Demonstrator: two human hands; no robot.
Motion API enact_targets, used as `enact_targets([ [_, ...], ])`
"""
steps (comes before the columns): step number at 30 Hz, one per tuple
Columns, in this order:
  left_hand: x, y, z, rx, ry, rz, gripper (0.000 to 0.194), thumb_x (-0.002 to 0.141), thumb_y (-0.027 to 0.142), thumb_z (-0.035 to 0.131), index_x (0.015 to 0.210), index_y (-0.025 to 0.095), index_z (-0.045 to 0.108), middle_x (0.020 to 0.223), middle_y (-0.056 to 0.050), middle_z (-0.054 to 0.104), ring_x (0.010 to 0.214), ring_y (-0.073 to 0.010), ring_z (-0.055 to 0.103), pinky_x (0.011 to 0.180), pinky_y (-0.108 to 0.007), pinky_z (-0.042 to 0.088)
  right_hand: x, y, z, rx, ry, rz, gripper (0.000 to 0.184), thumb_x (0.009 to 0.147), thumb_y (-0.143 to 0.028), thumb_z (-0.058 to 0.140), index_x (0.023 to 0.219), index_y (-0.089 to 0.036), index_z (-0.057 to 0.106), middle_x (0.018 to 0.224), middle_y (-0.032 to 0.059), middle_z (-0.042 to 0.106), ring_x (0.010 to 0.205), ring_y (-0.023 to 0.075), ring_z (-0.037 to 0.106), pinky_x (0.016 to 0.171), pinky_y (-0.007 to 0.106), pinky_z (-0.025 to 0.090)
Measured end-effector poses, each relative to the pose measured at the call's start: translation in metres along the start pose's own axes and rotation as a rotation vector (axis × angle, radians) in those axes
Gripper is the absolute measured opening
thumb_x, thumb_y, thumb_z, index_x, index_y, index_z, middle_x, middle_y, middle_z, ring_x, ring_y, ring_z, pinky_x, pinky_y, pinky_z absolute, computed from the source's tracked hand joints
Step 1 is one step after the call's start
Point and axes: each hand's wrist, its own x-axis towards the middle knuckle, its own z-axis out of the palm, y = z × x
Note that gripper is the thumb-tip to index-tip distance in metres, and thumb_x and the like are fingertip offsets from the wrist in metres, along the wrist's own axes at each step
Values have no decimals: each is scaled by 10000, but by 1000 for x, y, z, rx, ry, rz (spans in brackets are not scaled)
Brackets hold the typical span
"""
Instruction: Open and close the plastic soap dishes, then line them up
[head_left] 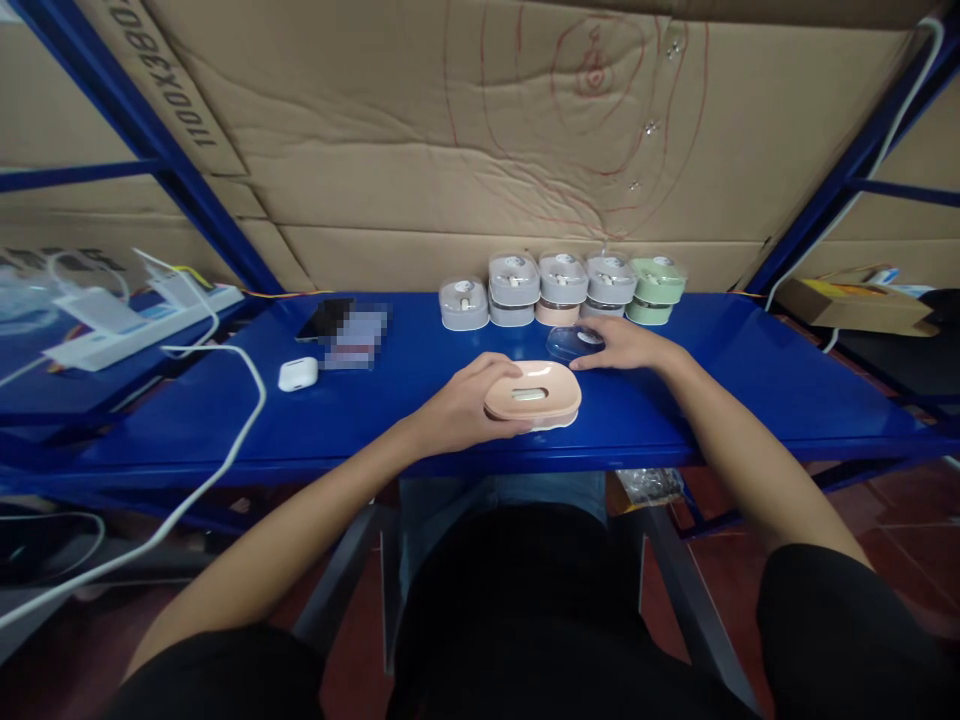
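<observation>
My left hand (480, 402) is closed around the left end of a peach oval box (555, 397), fingers over its rim and thumb along its near side. A slot in the box's top holds a pale, narrow piece (529, 394). Just behind the box, a clear plastic lid (564, 343) with a round label lies low over the table. My right hand (619, 345) grips this lid at its right side, fingers at the back and thumb in front. Part of the lid is hidden by the fingers.
Several lidded grey, peach and green boxes (514, 290) stand along the back of the blue table (420, 345), most stacked in twos. At left lie a white earbud case (298, 374), a dark phone (324, 319), a power strip (142, 328) and a white cable (251, 400).
</observation>
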Motion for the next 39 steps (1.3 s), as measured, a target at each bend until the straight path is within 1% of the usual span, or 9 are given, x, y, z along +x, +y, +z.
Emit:
enact_targets([
  [5, -6, -4, 4, -12, -16, -57, 746, 855, 567, 919, 1477, 258, 646, 1563, -136, 680, 1483, -407, 651, 1271, -583, 526, -5, -15, -6, 20, 30, -5, 945, 774, -730, 942, 1569, -262, 738, 1509, 149, 782, 1356, 483, 748, 1196, 723, 583],
  [8, -8, -4, 12, -33, 18, -126, 1006, 826, 546, 953, 1667, 234, 496, 1740, -196, 557, 1614, -444, 549, 1324, -592, 479, -10, -38, -10, 74, 164, -65, 936, 808, -735, 918, 1580, -241, 725, 1535, 167, 765, 1367, 463, 739, 1211, 703, 564],
  [10, -8, -4, 17, -73, 54, -181, 1199, 773, 538, 998, 1748, 217, 379, 1785, -237, 498, 1642, -470, 518, 1325, -610, 474, -13, -58, -9, 125, 203, -192, 913, 838, -732, 904, 1596, -261, 712, 1557, 147, 751, 1408, 438, 712, 1245, 673, 535],
  [14, -7, -4, 24, -199, 117, -212, 1386, 730, 514, 1039, 1809, 235, 213, 1720, -252, 576, 1571, -468, 604, 1284, -641, 505, -16, -94, 6, 171, 75, -474, 911, 807, -705, 963, 1597, -328, 712, 1523, 110, 753, 1405, 391, 698, 1234, 612, 542],
  [18, -6, -5, 27, -229, 129, -250, 1473, 684, 506, 1074, 1815, 234, 171, 1693, -258, 599, 1549, -470, 623, 1280, -640, 504, -15, -107, 25, 173, 0, -523, 913, 810, -684, 980, 1604, -325, 707, 1512, 131, 729, 1349, 372, 709, 1178, 579, 575],
  [21, -6, -7, 28, -170, 142, -253, 1425, 660, 545, 1083, 1782, 210, 271, 1717, -262, 568, 1587, -484, 574, 1292, -639, 492, -15, -105, 29, 176, -15, -523, 918, 826, -671, 976, 1626, -323, 689, 1517, 137, 712, 1343, 372, 703, 1178, 580, 572],
  [26, -6, -10, 28, -76, 178, -141, 1101, 759, 588, 1021, 1659, 238, 492, 1670, -187, 620, 1562, -446, 597, 1290, -588, 505, -16, -101, 29, 166, -22, -530, 961, 835, -676, 971, 1675, -353, 632, 1576, 130, 668, 1431, 376, 660, 1240, 588, 535],
  [30, -5, -11, 27, -81, 169, -123, 1074, 756, 582, 1022, 1635, 237, 510, 1639, -180, 640, 1525, -434, 625, 1274, -592, 517, -15, -100, 31, 186, -16, -538, 960, 837, -670, 974, 1677, -363, 625, 1569, 122, 672, 1411, 367, 675, 1235, 579, 546],
  [39, -8, -12, 26, -77, 148, -185, 1151, 739, 576, 1031, 1682, 236, 466, 1705, -201, 569, 1608, -460, 541, 1312, -618, 480, -13, -94, 36, 215, 13, -535, 927, 821, -648, 985, 1632, -335, 665, 1557, 129, 693, 1405, 378, 692, 1238, 579, 546],
])
